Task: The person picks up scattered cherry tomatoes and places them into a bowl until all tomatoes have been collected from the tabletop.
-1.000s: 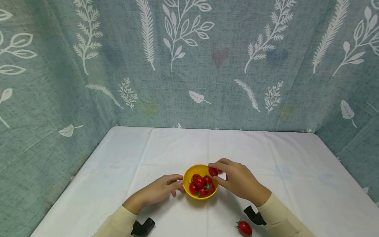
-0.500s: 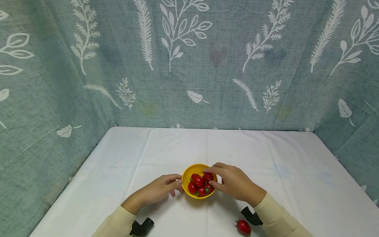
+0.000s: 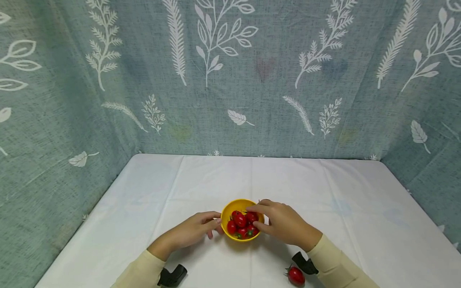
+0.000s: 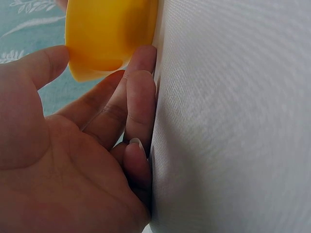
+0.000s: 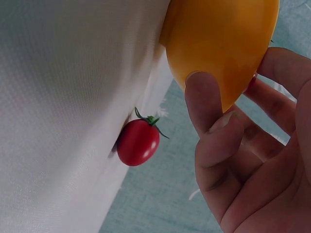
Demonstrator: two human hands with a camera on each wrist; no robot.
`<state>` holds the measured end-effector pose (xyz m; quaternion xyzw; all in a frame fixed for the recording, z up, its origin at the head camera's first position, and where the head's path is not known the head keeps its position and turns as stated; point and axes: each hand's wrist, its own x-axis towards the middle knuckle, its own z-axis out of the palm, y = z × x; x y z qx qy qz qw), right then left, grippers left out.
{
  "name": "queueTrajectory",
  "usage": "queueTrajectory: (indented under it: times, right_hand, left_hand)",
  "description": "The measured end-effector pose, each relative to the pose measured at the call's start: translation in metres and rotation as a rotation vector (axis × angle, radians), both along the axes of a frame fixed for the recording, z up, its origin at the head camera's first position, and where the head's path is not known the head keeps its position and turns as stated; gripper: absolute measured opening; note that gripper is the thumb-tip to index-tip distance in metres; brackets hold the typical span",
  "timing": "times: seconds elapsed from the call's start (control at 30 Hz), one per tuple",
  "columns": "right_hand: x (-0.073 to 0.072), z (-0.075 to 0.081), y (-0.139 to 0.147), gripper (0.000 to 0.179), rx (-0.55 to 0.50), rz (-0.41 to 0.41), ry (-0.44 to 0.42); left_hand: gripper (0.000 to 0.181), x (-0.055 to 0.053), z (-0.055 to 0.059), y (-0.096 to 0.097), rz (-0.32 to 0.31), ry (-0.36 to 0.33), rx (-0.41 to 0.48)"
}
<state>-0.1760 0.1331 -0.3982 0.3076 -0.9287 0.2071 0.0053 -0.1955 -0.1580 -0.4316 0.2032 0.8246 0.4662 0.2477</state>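
Observation:
A small yellow bowl [image 3: 232, 207] with several red cherry tomatoes [image 3: 240, 220] in it stands on the white cloth. My left hand [image 3: 196, 230] holds its left side, the thumb at the rim and the other fingers lower, beside the base, as the left wrist view shows. My right hand [image 3: 284, 222] reaches over the right rim, thumb and forefinger around one cherry tomato [image 3: 251, 216] at the inner right side. From the right wrist view, that tomato is mostly hidden behind the bowl wall [image 5: 218, 43], while curled fingers [image 5: 203, 94] lie against the outside.
One cherry tomato [image 3: 296, 276] lies near the front, beside the right sleeve [image 3: 336, 262]. Another cherry tomato [image 5: 138, 141] rests on the cloth beyond the right hand, largely hidden in the head view. A leaf-patterned green curtain [image 3: 230, 80] hangs around the table.
My right hand has carried a cherry tomato from above the right rim down and left into the bowl, where the tomatoes have shifted slightly. The left hand stays at the bowl's side.

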Motion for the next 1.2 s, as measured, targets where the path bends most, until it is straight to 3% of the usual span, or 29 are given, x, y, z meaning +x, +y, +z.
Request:
queueTrajectory:
  times: [0.63, 1.2]
  right_hand:
    - [0.0011, 0.0042, 0.0024, 0.038, -0.015, -0.014, 0.011]
    - [-0.0014, 0.0029, 0.0081, 0.034, -0.048, -0.069, 0.109]
  left_hand:
    - [0.041, 0.0005, 0.0007, 0.0003, 0.001, -0.01, 0.003]
    - [0.041, 0.0016, 0.0005, 0.0002, 0.0, 0.002, 0.003]
